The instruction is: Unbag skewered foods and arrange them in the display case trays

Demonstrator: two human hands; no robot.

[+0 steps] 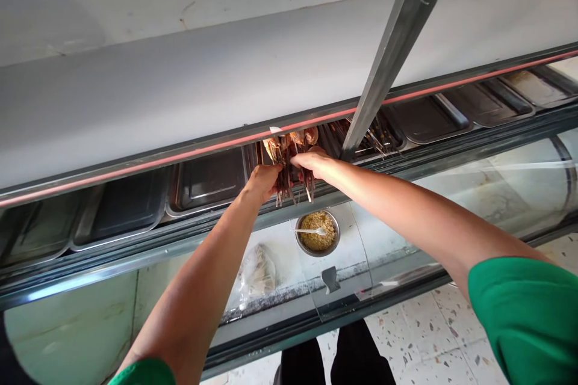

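Reaching over the display counter, both my hands are closed around bundles of skewers (pixel 284 186) with reddish-brown food (pixel 271 147) at their far ends. My left hand (pixel 264 180) grips the sticks from the left side. From the right, my right hand (pixel 311 160) grips a second bunch, its thumb towards the left. Bare stick ends point back towards me over the counter's edge. The food lies over a metal tray, most of which the hands and skewers hide.
Metal trays (pixel 210 177) line the counter on both sides, and dark skewers (pixel 382 132) lie in one beyond the slanted metal post (pixel 397 42). Below, behind glass, are a bowl (pixel 336 243) of yellowish crumbly food with a white spoon (pixel 311 231) and a plastic bag (pixel 259 271).
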